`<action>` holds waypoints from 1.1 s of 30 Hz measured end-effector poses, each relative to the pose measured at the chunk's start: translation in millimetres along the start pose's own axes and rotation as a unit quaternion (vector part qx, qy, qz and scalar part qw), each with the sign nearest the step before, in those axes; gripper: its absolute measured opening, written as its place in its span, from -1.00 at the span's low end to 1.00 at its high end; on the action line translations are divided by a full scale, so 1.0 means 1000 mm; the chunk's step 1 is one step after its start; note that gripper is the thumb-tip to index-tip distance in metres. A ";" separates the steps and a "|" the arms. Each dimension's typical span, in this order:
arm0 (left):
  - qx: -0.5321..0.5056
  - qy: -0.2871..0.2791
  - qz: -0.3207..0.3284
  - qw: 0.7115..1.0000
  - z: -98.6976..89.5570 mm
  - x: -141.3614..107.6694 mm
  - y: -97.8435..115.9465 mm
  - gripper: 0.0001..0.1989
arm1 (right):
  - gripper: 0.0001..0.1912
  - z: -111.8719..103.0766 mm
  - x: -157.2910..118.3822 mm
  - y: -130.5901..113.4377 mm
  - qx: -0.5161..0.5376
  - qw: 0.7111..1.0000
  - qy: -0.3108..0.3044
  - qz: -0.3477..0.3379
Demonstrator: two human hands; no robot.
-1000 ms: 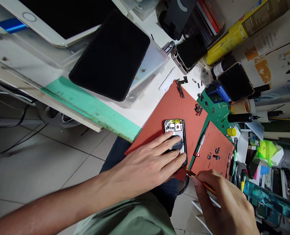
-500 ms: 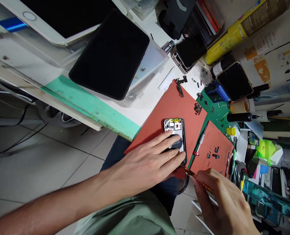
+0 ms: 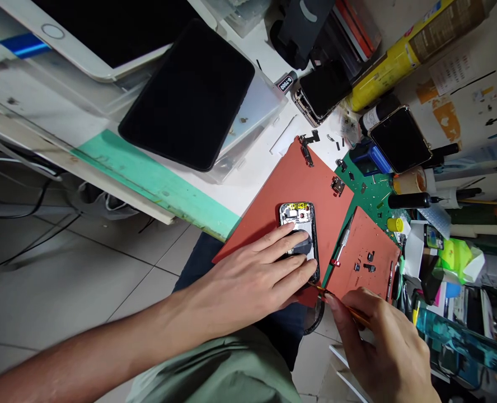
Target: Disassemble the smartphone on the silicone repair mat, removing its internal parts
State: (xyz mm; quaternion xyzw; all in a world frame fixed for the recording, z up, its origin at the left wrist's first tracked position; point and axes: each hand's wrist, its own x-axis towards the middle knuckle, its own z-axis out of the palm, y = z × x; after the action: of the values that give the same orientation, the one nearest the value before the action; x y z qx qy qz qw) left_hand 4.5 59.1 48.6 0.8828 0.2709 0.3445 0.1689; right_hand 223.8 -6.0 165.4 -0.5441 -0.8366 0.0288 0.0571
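An opened phone housing [image 3: 309, 224], its inner metal and yellow tape showing at the upper end, lies on the red mat [image 3: 265, 210]. My left hand [image 3: 257, 268] rests across it with fingers stretched out flat; the thumb is hidden. A round dark patch [image 3: 302, 240] inside the housing is partly covered by those fingers. Thumb and fingers of my right hand [image 3: 378, 336] are closed around a thin orange screwdriver [image 3: 353, 314]. Its tip is at the lower end of the housing; exact contact is too small to tell.
A silver pen-like tool [image 3: 346, 240] lies beside a second red mat [image 3: 368, 240] with small dark parts. Other parts [image 3: 306, 151] lie at the big mat's far corner. A black tablet [image 3: 187, 95] rests on a clear box. A phone [image 3: 401, 139] leans at the right.
The orange screwdriver looks turned in my right fingers, which have shifted slightly. My left hand and the phone housing keep their place.
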 end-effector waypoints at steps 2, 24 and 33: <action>0.002 -0.001 0.000 1.000 0.000 0.000 0.000 -0.60 | -0.91 0.000 0.001 0.000 0.013 1.000 -0.018 0.001; -0.001 -0.023 -0.003 1.000 -0.002 0.000 0.001 -0.58 | -0.96 -0.002 0.003 -0.002 0.019 0.999 -0.010 0.030; -0.004 -0.029 -0.002 1.000 -0.004 0.001 0.001 -0.55 | -0.95 0.004 -0.002 -0.002 0.055 0.997 0.011 0.054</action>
State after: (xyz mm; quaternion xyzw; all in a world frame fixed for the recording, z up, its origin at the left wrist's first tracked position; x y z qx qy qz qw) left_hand 2.4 59.8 52.5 0.8910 0.2664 0.3198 0.1813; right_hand 222.3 -8.8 161.9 -0.5849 -0.8024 0.0721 0.0943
